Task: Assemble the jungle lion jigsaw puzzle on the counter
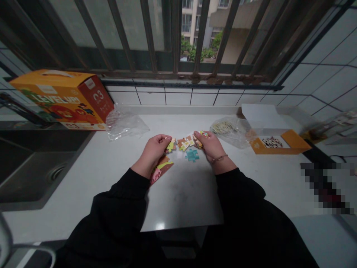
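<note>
My left hand [157,150] pinches a yellow-green jigsaw piece [171,146] between thumb and fingers. In my right hand [211,146] are several jigsaw pieces [198,141], gripped under the thumb and partly hidden by it. Between the two hands a few brown and cream pieces [185,143] lie on the counter [184,193]. Just below them is a teal piece [192,155]. A joined section of puzzle [162,167], brown, yellow and pink, lies beneath my left wrist, which covers part of it.
An orange carton [55,98] stands at the back left by the sink [25,163], beside a crumpled clear bag [125,123]. Back right, another clear bag [228,128] holds a stack of pieces, next to an opened orange box [279,143]. A barred window is behind.
</note>
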`<state>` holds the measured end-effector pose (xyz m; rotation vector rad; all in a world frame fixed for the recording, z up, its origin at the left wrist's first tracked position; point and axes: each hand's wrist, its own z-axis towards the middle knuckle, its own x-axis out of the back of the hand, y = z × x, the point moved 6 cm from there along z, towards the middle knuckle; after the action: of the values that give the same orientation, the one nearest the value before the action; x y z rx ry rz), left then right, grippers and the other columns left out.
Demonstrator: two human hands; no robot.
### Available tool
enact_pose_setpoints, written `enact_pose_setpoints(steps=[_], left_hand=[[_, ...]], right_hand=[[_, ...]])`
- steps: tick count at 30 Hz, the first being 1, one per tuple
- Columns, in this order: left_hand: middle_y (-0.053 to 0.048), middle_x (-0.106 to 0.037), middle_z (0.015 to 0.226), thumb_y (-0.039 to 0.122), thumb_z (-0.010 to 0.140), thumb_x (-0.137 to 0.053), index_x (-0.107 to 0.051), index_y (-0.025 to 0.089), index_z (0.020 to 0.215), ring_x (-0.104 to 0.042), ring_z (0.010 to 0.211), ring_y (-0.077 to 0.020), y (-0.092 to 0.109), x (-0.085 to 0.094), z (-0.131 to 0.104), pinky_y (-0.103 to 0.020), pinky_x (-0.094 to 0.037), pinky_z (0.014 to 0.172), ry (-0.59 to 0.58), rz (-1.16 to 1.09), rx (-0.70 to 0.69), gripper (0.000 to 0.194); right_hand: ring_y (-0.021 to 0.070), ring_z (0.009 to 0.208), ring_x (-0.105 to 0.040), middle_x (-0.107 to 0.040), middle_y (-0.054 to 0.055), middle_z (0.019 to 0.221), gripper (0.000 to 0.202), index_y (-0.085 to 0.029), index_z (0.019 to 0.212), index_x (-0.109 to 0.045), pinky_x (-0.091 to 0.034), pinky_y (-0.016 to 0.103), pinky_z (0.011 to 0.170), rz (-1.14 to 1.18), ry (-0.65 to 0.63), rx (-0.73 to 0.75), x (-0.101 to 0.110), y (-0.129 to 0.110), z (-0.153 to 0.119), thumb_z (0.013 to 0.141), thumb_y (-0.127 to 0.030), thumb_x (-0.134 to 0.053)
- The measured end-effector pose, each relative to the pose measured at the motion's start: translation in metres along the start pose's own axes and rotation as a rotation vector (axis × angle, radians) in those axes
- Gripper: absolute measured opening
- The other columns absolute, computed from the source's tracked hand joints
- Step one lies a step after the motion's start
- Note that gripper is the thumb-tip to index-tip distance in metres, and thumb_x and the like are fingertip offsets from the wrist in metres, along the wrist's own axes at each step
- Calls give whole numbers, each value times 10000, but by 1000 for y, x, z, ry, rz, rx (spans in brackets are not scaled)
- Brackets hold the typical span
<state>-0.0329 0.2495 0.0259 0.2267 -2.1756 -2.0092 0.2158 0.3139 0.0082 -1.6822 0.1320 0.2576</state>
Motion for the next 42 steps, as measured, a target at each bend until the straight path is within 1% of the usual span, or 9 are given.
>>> enact_pose_setpoints(steps=[6, 12, 18, 22, 27, 31, 35, 38, 42], left_hand=[[-47, -775, 882, 444, 884, -884, -789, 194, 990, -641, 655, -134, -5, -1, 2, -274, -524, 621, -23, -16, 31, 288], [-70, -828, 1035, 261, 906, -865, -789, 201, 1104, -774, 863, -180, -9, -14, 2, -334, -657, 847, -108, -151, 73, 220], [-83, -840, 1147, 284, 950, -811, -822, 205, 1215, -783, 1011, -197, 0, -35, -12, -369, -637, 990, -323, -159, 2, 277], [-59, -821, 1098, 312, 919, -844, -809, 226, 1286, -755, 906, -176, 5, -31, -16, -339, -614, 879, -262, -14, -83, 379], [-7, -757, 890, 356, 899, -864, -705, 218, 1287, -734, 811, -182, 8, -27, -13, -341, -586, 826, -226, 52, -133, 442], [-55, -761, 975, 404, 886, -910, -751, 222, 1173, -712, 927, -258, 20, -20, -13, -406, -561, 884, -118, 606, -330, 375], [-118, -724, 1117, 433, 794, -998, -780, 199, 1024, -679, 1087, -342, 17, -23, -13, -463, -544, 976, -175, 1014, -415, 394], [-113, -719, 1126, 372, 772, -1010, -764, 201, 1044, -679, 1054, -327, 12, -23, -11, -441, -541, 943, -181, 1020, -363, 405], [-50, -736, 959, 271, 832, -922, -713, 228, 1002, -679, 908, -262, 9, -18, -11, -383, -512, 843, -110, 813, -282, 273]], right_hand=[[193, 896, -775, -816, 29, 992, 605, -274, 925, -677, -721, 300, 752, 299, -36, -105, 0, -5, -3, 668, -663, -1062], [168, 836, -755, -812, 17, 961, 615, -254, 940, -714, -700, 278, 732, 279, -144, -104, -18, -4, -11, 643, -651, -1077], [164, 840, -764, -803, -3, 943, 641, -245, 1055, -718, -655, 302, 826, 122, -164, -9, -35, 6, -15, 649, -582, -1081], [180, 850, -767, -804, -5, 961, 639, -259, 1082, -707, -645, 334, 839, 120, -191, 4, -37, 7, -16, 665, -582, -1067], [199, 890, -781, -828, 29, 1018, 695, -249, 1193, -725, -644, 359, 869, 121, -232, -4, -39, 4, -18, 695, -614, -1044], [192, 877, -776, -819, 16, 981, 675, -247, 1132, -724, -644, 348, 858, 132, -104, 28, -27, 2, -10, 660, -589, -1064], [175, 833, -753, -791, -13, 933, 639, -264, 1072, -707, -643, 334, 817, 148, 12, 83, -17, -1, -5, 663, -614, -1052], [184, 832, -757, -794, -6, 934, 650, -263, 1092, -697, -648, 348, 820, 147, -67, 46, -23, -1, -8, 670, -609, -1049], [190, 825, -752, -793, -8, 937, 661, -271, 1119, -692, -639, 358, 819, 91, -217, 36, -34, -3, -18, 679, -615, -1046]])
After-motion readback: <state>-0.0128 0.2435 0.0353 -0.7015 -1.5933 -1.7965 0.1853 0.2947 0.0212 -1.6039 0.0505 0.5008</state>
